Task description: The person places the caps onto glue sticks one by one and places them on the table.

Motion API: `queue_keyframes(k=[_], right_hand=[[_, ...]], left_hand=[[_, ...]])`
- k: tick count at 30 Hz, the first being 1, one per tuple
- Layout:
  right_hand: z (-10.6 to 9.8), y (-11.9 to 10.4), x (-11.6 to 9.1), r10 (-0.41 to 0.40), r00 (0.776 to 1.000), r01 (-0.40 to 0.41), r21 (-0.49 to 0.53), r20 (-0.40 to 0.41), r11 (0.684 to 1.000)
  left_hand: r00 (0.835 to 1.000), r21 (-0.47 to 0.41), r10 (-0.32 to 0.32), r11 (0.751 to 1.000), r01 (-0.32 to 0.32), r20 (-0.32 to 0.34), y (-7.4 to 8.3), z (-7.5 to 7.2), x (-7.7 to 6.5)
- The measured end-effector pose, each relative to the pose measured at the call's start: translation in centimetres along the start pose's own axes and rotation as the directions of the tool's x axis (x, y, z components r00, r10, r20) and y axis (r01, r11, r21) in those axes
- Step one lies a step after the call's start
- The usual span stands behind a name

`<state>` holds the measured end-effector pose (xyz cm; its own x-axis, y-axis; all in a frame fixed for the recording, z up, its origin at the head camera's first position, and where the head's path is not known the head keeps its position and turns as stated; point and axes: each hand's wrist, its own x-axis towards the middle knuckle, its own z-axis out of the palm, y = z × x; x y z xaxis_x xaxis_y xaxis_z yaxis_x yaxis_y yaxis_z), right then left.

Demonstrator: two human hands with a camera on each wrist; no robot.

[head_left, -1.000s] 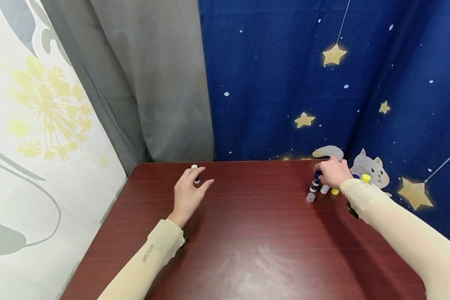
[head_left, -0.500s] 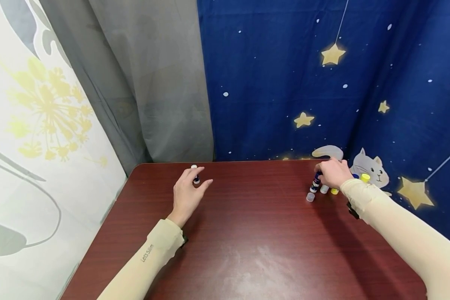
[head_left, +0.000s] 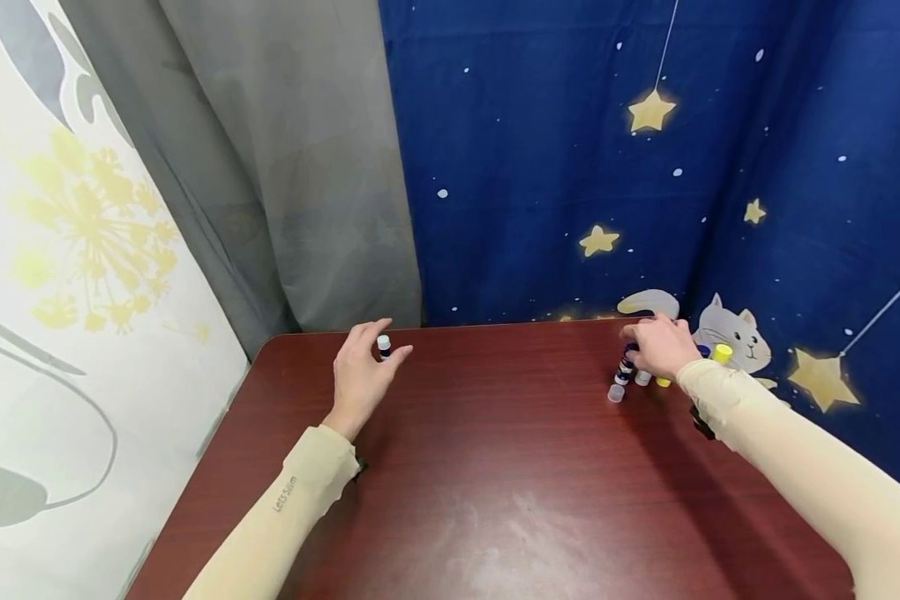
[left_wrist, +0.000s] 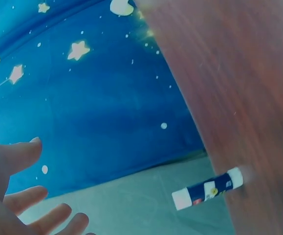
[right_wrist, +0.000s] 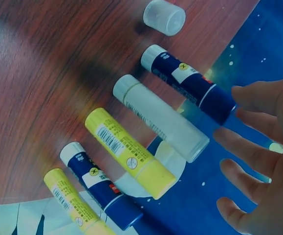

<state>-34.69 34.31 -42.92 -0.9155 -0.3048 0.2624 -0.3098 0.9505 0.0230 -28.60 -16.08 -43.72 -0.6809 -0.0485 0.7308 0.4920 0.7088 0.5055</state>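
Note:
At the table's far left, my left hand [head_left: 360, 375] is spread around a standing glue stick [head_left: 384, 343], which shows between thumb and fingers. That stick is dark blue with white ends, and in the left wrist view the glue stick [left_wrist: 209, 190] is apart from the fingers. My right hand [head_left: 662, 346] hovers at the top of a dark blue glue stick [right_wrist: 185, 78], fingers loosely extended, thumb tip right at its cap. Beside this one stand a whitish glue stick [right_wrist: 161, 117], a yellow one [right_wrist: 131, 152], another dark blue glue stick [right_wrist: 102, 186] and a slimmer yellow one [right_wrist: 75, 205].
A small translucent cap [head_left: 616, 392] stands at the near end of the row of glue sticks. The brown table [head_left: 480, 467] ends at a grey curtain [head_left: 330, 167] and a blue starry curtain [head_left: 540, 167] behind it.
My left hand has shifted so that the glue stick now shows between its thumb and fingers. The right fingers have loosened and lifted slightly from the dark blue glue stick. The head view has turned slightly.

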Motion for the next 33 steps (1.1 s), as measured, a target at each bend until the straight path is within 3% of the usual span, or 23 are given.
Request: queue_keyframes(k=[3,6,11,17,26,30,33], right_hand=[[0.0,-0.3,-0.6,-0.012,0.995,0.011,-0.01,-0.098,1.0],[-0.3,-1.0,-0.9,-0.056,0.975,0.051,-0.029,-0.217,0.998],[-0.9,-2.8,-1.4,-0.16,0.935,0.146,-0.069,-0.317,0.987],[-0.5,-4.9,-2.9,-0.229,0.938,0.221,-0.057,-0.261,0.974],[1.3,-5.0,-4.6,-0.262,0.942,0.257,-0.054,-0.211,0.965],[1.9,-4.7,-5.3,-0.249,0.949,0.249,-0.021,-0.194,0.968],[2.1,-4.5,-5.6,-0.241,0.954,0.244,-0.006,-0.179,0.97]], left_hand=[[1.0,0.008,-0.024,1.0,0.024,0.018,-0.4,0.0,1.0],[0.995,0.03,-0.082,0.996,0.08,0.049,-1.3,0.1,1.9],[0.968,0.037,-0.221,0.975,0.218,0.116,-4.0,0.5,2.9],[0.91,-0.044,-0.355,0.927,0.372,0.216,-7.1,2.0,3.0],[0.807,-0.184,-0.507,0.799,0.572,0.304,-9.7,3.7,2.5],[0.775,-0.234,-0.548,0.747,0.623,0.315,-10.1,4.6,1.9],[0.767,-0.26,-0.564,0.726,0.637,0.305,-10.3,5.2,1.6]])
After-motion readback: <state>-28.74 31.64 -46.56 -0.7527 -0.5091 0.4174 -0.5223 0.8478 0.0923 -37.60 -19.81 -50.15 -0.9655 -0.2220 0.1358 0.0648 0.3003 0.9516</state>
